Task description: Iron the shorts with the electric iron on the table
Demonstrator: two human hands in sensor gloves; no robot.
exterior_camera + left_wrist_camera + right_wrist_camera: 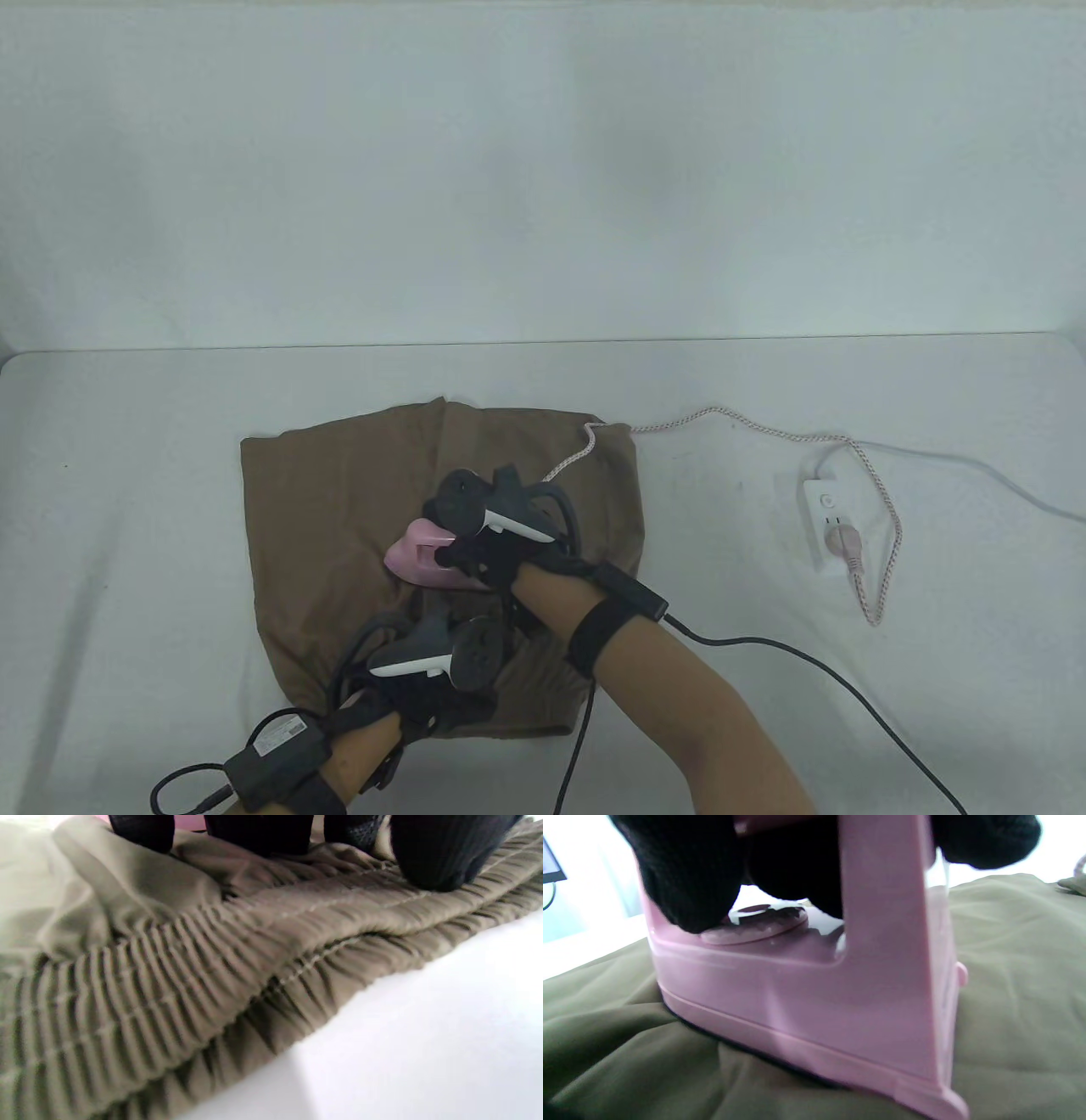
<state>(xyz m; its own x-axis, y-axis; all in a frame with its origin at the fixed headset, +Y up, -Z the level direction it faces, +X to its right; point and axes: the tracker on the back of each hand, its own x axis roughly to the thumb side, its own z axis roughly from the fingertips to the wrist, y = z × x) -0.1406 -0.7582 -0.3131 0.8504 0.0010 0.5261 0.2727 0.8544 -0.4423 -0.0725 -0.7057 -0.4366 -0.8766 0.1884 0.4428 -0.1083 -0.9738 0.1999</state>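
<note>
Shorts point(339, 526), brownish-olive, are spread out in the lower middle of the table view on the white table point(127, 509), with the gathered elastic waistband point(169, 984) at the bottom edge of the cloth, nearest the person. Pink iron point(424, 556) sits soleplate-down on the fabric, pretty much dead centre of the shorts. Right hand point(488, 556) has its gloved fingers point(691, 878) curled round the iron's handle, a proper closed grip, thumb side peeking out at the upper right of the right wrist view. Left hand point(416, 709) is down at the waistband, fingertips point(441, 853) pressing on the ribbed cloth; can't really tell if it's pinching the fabric or just holding it flat. Iron's braided pink-and-white cord point(721, 420) snakes off the top right corner of the shorts and loops round to a plug in the white power strip point(827, 522) at the right of the frame.
</note>
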